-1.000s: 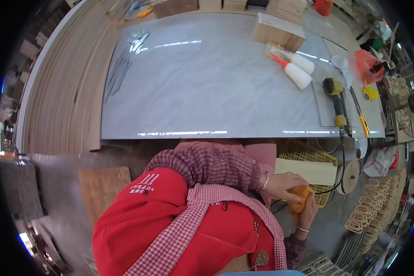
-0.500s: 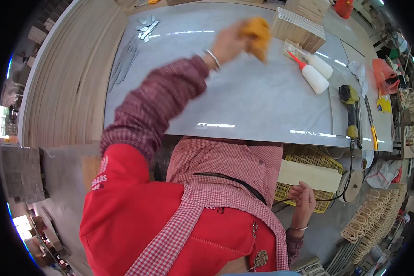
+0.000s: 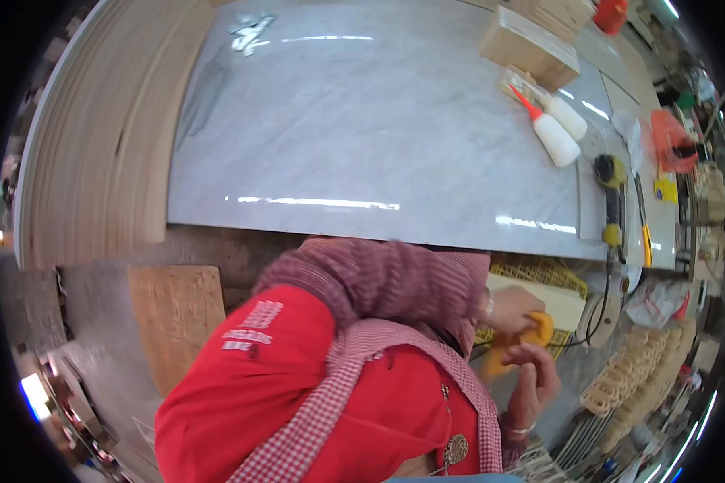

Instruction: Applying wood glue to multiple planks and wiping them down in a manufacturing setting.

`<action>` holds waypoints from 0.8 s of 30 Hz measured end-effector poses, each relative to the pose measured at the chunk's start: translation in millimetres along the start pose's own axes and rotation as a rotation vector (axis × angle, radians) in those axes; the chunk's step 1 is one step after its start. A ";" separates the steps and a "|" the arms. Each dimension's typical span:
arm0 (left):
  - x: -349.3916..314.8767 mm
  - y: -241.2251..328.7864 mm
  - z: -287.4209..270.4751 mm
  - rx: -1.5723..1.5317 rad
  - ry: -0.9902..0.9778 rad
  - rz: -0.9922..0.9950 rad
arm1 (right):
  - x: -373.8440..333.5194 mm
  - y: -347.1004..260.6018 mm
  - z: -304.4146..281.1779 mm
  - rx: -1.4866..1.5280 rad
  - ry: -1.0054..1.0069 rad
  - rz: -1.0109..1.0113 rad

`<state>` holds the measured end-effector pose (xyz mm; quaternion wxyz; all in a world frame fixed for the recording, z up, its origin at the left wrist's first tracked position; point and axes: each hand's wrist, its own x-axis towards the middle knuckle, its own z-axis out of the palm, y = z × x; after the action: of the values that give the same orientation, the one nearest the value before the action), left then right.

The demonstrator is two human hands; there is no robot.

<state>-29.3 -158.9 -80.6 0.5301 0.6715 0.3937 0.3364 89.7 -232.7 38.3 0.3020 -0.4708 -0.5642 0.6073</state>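
Observation:
My left hand (image 3: 514, 310) has reached across my body to the right, past the table's front edge. It is closed on an orange cloth (image 3: 543, 328), part of which hangs below the fingers. Just below the cloth is my right hand (image 3: 537, 380), its fingers bent and apart from the thumb, with nothing seen between them. Whether its fingertips touch the cloth I cannot tell. Under both hands a yellow plastic crate (image 3: 568, 278) with a pale board (image 3: 564, 306) on it stands beside the table.
The glossy grey table (image 3: 362, 137) bears a wood stack (image 3: 97, 153) at left, shiny strips (image 3: 251, 34) at far left, and wooden blocks (image 3: 532, 48). At right lie a red-tipped glue bottle (image 3: 554, 138), a nail gun (image 3: 612, 197) with a hose, and a yellow-handled cutter (image 3: 646, 241).
My left hand has swung with the orange cloth from above the far part of the table to beside my right hand. My right hand has stayed low at the right.

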 end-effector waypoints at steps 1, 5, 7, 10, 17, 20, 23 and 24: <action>0.1 1.0 12.2 -0.148 0.086 -0.037 | -2.4 -7.1 -0.5 -0.225 0.104 -0.085; -23.4 -0.5 -2.4 -0.359 0.365 -0.076 | 16.7 15.4 -12.4 -0.735 0.370 -0.532; -36.0 14.6 -22.0 -0.625 0.207 -0.293 | 28.6 26.6 -7.0 -0.800 0.395 -0.628; -44.6 6.1 -22.7 -0.815 0.348 -0.092 | 50.5 62.9 -10.1 -0.389 0.179 -0.359; -100.1 37.4 -68.6 -1.504 0.287 0.204 | 118.7 35.4 148.3 -0.755 0.635 -0.423; -141.2 59.1 -78.7 -1.332 0.469 0.151 | 114.7 12.7 147.9 -0.404 0.374 -0.333; -164.9 65.7 -80.8 -1.178 0.640 0.076 | 113.2 -1.5 136.3 -0.080 0.113 -0.198; -166.9 59.9 -81.7 -1.099 0.718 0.063 | 113.6 -0.9 133.9 0.026 0.029 -0.149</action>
<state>-167.4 -277.8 -10.6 0.6216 0.1601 0.2972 0.7069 -75.1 -184.2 2.2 0.3607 -0.4323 -0.5855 0.5833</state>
